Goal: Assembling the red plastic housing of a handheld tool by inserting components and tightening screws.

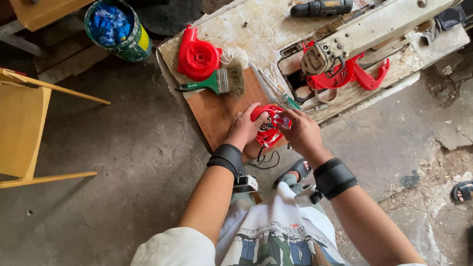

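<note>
On a brown board (213, 115), left hand (243, 128) and right hand (301, 133) fingers grip 1 red housing (268, 126).

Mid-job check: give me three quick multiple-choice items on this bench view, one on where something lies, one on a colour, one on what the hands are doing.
1. Where does the paintbrush lie?
A. on the floor
B. on the brown board, beside the red round housing
C. in the green can

2. What colour is the part in the hands?
A. red
B. yellow
C. blue

3. How is that part held?
A. left alone on the board
B. by one hand only
C. by both, left hand and right hand

Answers: 1 B, the bristles rest on the board by the housing; 2 A, red plastic shows between the fingers; 3 C, both hands close round it.
</note>
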